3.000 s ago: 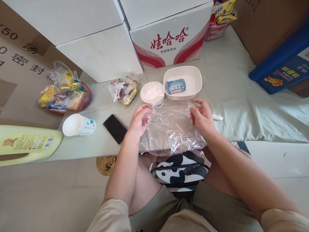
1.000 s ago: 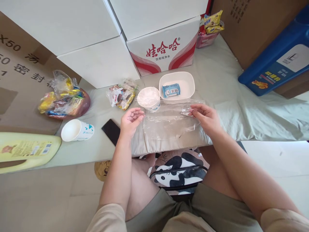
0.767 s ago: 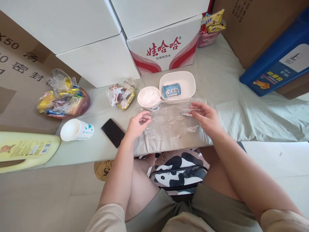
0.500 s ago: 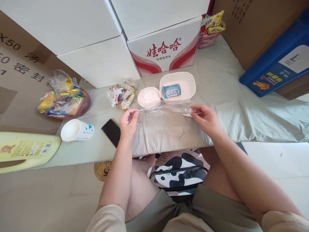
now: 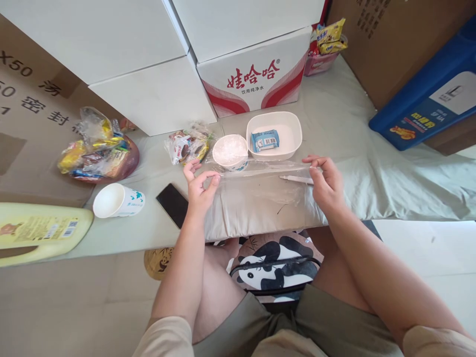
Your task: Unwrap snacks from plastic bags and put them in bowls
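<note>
In the head view, a crinkled, transparent plastic film [image 5: 262,173] is stretched between the two hands above the near part of a bench [image 5: 401,183] covered in pale grey-green cloth. One end is pinched by the grip of the left hand [image 5: 203,191], closed between thumb and forefinger; the other is pinched likewise by the right hand [image 5: 325,184]. A slim white stick-like object [image 5: 295,179] is seen just beside the right fingers, its end hidden by them.

The space beyond the film is taken up by a round white paper bowl [image 5: 240,164] with blue print, in which clear plastic is heaped, and by a rectangular white plastic tray [image 5: 292,139], in which a small blue packet [image 5: 265,140] is held. A clump of clear-wrapped snack packets [image 5: 191,143] is placed left of the bowl. A black phone [image 5: 173,204] is partly covered by the left arm. Farther left are seen a white paper cup [image 5: 128,201], a reddish bowl [image 5: 131,161] piled with packets, and a pale yellow plastic jug [image 5: 44,230]. The back is closed off by a white carton with red lettering [image 5: 256,72].
</note>
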Available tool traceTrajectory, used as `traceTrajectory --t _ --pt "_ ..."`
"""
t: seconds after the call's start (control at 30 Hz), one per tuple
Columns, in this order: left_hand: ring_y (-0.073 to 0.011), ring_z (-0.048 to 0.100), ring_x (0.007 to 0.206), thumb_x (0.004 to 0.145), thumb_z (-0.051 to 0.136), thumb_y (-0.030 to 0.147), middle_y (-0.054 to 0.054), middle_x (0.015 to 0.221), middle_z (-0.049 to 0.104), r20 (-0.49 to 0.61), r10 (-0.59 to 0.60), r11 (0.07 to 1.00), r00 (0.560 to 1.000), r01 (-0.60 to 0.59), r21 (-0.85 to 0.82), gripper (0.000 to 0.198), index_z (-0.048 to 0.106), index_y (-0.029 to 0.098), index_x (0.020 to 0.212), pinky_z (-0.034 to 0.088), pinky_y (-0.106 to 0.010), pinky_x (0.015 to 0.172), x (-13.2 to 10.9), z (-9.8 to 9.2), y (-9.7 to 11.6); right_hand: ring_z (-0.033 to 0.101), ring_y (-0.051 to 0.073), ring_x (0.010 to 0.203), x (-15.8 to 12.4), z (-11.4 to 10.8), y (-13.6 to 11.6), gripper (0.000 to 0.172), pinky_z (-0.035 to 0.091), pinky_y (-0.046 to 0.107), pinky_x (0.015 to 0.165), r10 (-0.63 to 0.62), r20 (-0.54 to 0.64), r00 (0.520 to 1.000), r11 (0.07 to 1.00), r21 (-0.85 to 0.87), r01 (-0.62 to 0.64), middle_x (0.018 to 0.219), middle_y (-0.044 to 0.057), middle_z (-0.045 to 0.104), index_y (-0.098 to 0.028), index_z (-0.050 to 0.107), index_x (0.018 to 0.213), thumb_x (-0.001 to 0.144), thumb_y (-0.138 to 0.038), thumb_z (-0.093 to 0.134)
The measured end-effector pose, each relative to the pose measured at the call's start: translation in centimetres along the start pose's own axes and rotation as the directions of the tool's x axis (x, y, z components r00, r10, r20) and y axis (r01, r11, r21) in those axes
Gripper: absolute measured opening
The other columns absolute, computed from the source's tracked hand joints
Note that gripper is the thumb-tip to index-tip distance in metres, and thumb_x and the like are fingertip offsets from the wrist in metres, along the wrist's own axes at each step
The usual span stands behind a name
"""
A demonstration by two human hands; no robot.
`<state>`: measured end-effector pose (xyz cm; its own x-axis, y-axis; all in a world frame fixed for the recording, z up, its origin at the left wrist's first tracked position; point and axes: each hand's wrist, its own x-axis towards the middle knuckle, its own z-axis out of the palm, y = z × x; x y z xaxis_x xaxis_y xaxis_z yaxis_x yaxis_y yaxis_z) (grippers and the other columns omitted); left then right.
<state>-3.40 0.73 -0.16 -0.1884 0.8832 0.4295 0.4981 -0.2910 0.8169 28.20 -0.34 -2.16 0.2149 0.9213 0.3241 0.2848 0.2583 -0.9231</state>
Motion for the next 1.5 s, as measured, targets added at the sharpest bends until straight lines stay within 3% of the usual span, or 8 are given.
traceTrajectory --t 0.17,0.33,0.7,0.93,1.1,1.23,1.33,1.5 --pt "-0.0271 0.063 0.112 0.077 0.072 0.044 -0.007 0.100 0.069 0.067 -0.078 0.955 0.995 0.094 -0.283 0.024 0.068 0.022 0.070 0.048 -0.045 0.103 -0.7 0.5 0.7 0.051 0.015 0.048 0.2 0.3 -0.7 0.018 0.043 0.029 0.050 0.339 0.149 0.929 0.868 0.332 -0.370 0.055 -0.005 0.053 -0.026 0.049 0.079 0.084 -0.037 0.062" --pt "-0.0183 0.068 0.067 0.072 0.074 0.046 0.001 0.057 0.062 0.165 -0.266 0.839 0.950 0.312 -0.446 0.031 0.056 0.021 0.066 0.057 -0.032 0.072 -0.9 1.2 2.2 0.034 0.010 0.034 0.8 -1.0 -0.9 0.035 0.024 0.024 0.035 0.448 0.622 0.642 0.554 0.371 -0.746 0.046 -0.008 0.043 -0.024 0.057 0.085 0.071 -0.051 0.074" --pt "-0.0062 0.035 0.026 0.077 0.068 0.048 0.010 0.039 0.045 0.721 -0.517 0.685 0.461 0.728 0.027 0.033 0.049 0.021 0.078 0.022 -0.016 0.028 -0.7 1.5 3.1 0.055 0.011 0.053 0.8 0.6 -0.6 0.049 0.043 0.025 0.050 0.294 0.810 0.507 0.402 0.377 -0.835 0.067 -0.002 0.061 -0.021 0.066 0.093 0.074 -0.066 0.070" --pt "-0.0070 0.039 0.027 0.076 0.070 0.048 0.007 0.043 0.050 0.835 -0.422 0.651 0.353 0.759 0.009 0.035 0.058 0.019 0.091 0.019 -0.017 0.029 -1.0 1.7 3.3 0.054 0.007 0.052 -2.0 3.5 -1.8 0.036 0.041 0.021 0.048 0.105 0.986 0.127 0.651 0.028 -0.759 0.070 -0.002 0.065 -0.017 0.064 0.096 0.078 -0.045 0.077" --pt "-0.0131 0.044 0.029 0.069 0.058 0.075 0.002 0.049 0.060 0.825 -0.249 0.473 0.508 0.807 -0.354 0.082 0.054 0.021 0.131 0.026 -0.023 0.033 -0.7 1.1 2.9 0.046 0.005 0.044 -1.9 3.0 -2.6 0.030 0.035 0.020 0.043 0.026 0.969 0.245 0.623 0.176 -0.762 0.058 -0.006 0.056 -0.017 0.060 0.076 0.084 -0.044 0.071" --pt "-0.0112 0.052 0.042 0.076 0.058 0.070 -0.002 0.082 0.072 0.598 -0.421 0.417 0.682 0.731 -0.540 0.083 0.036 0.034 0.148 0.036 -0.023 0.041 -0.9 3.4 3.7 0.050 0.008 0.048 -1.9 3.1 -3.1 0.032 0.039 0.022 0.047 0.148 0.859 0.490 0.531 0.348 -0.772 0.058 -0.006 0.057 -0.020 0.060 0.078 0.078 -0.047 0.077" --pt "-0.0198 0.069 0.075 0.078 0.050 0.079 -0.009 0.108 0.071 0.611 -0.403 0.366 0.682 0.731 -0.575 0.084 0.038 0.032 0.147 0.051 -0.030 0.058 -1.6 4.9 5.0 0.050 0.009 0.050 -2.1 3.8 -3.1 0.033 0.041 0.024 0.049 0.255 0.719 0.646 0.513 0.466 -0.721 0.060 -0.005 0.057 -0.021 0.060 0.077 0.074 -0.047 0.079" --pt "-0.0184 0.072 0.077 0.065 0.081 0.057 -0.004 0.104 0.072 0.689 -0.338 0.431 0.641 0.756 -0.492 0.093 0.036 0.034 0.143 0.052 -0.024 0.057 -2.6 5.3 5.8 0.049 0.009 0.052 -2.2 4.6 -2.3 0.034 0.041 0.024 0.050 0.292 0.669 0.683 0.529 0.482 -0.698 0.060 -0.005 0.054 -0.021 0.060 0.077 0.074 -0.050 0.078"
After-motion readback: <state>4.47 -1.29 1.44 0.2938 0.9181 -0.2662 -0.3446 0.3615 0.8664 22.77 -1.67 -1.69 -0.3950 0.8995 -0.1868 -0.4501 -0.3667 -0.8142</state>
